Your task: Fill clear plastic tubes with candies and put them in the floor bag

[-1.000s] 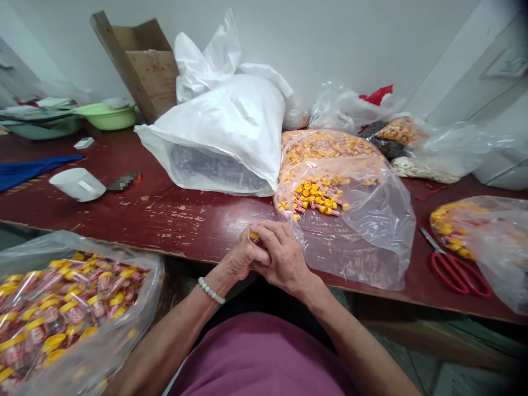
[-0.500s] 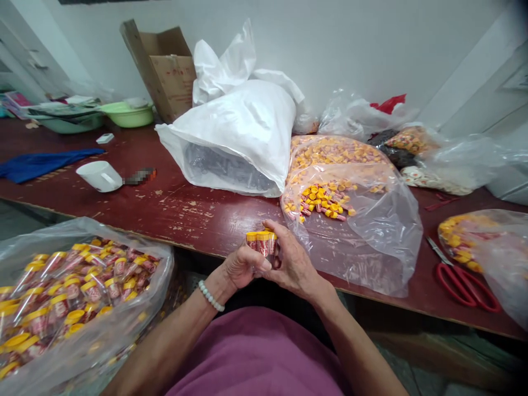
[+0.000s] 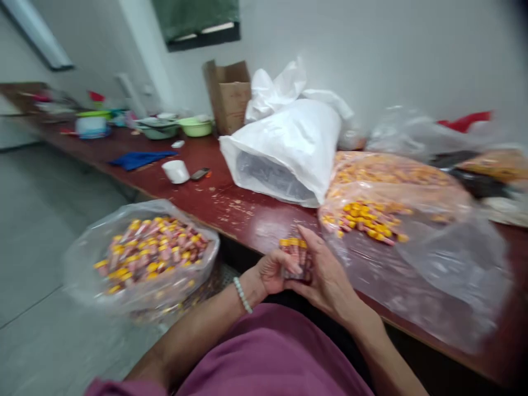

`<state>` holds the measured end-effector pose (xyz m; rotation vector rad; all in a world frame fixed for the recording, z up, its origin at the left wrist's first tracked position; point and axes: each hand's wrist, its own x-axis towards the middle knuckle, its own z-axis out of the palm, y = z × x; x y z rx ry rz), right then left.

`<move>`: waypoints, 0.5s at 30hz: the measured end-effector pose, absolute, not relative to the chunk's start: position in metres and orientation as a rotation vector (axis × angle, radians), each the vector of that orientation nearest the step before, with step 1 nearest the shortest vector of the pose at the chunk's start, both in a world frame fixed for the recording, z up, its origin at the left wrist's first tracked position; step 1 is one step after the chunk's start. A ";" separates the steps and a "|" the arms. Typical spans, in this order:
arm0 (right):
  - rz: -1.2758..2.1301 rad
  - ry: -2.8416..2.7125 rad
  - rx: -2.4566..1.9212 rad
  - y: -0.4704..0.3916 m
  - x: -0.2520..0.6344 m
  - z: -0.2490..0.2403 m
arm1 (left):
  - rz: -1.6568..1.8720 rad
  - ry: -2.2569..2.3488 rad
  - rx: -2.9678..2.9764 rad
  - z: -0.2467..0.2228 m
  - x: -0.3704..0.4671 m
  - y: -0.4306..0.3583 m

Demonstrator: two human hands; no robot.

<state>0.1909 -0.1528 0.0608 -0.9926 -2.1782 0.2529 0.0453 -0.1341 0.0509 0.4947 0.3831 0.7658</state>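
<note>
Several small clear tubes point(image 3: 293, 250) with yellow caps and red-and-pink contents stand upright in a cluster in front of my body, at the table's near edge. My left hand point(image 3: 275, 270), with a beaded bracelet at the wrist, is closed on them from the left, thumb across their front. From the right, my right hand point(image 3: 325, 272) wraps round the same cluster and hides part of it. Beyond my right hand lies an open clear plastic bag point(image 3: 449, 264) with many yellow-capped pieces point(image 3: 367, 220) in its mouth.
An open white sack point(image 3: 289, 143) with clear items inside lies on the red table point(image 3: 264, 220). Low at the left, a large plastic bag point(image 3: 82, 275) holds many capped tubes. A white mug point(image 3: 176, 172), blue cloth point(image 3: 140, 159), green basin point(image 3: 196, 127) and cardboard box point(image 3: 235, 104) stand farther back.
The view has swung left, so things appear farther right and more of the floor and long table shows. Both hands keep hold of the tubes.
</note>
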 end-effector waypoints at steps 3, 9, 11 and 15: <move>0.250 -2.207 -0.980 -0.152 0.187 0.055 | 0.748 0.404 0.469 0.046 0.042 -0.138; 0.316 -2.245 -0.878 -0.148 0.166 0.046 | 0.812 0.499 0.509 0.043 0.022 -0.148; 0.373 -2.230 -0.860 -0.149 0.158 0.044 | 0.886 0.617 0.585 0.046 0.001 -0.150; 0.492 -2.158 -0.917 -0.148 0.157 0.034 | 1.160 0.921 0.779 0.058 -0.070 -0.147</move>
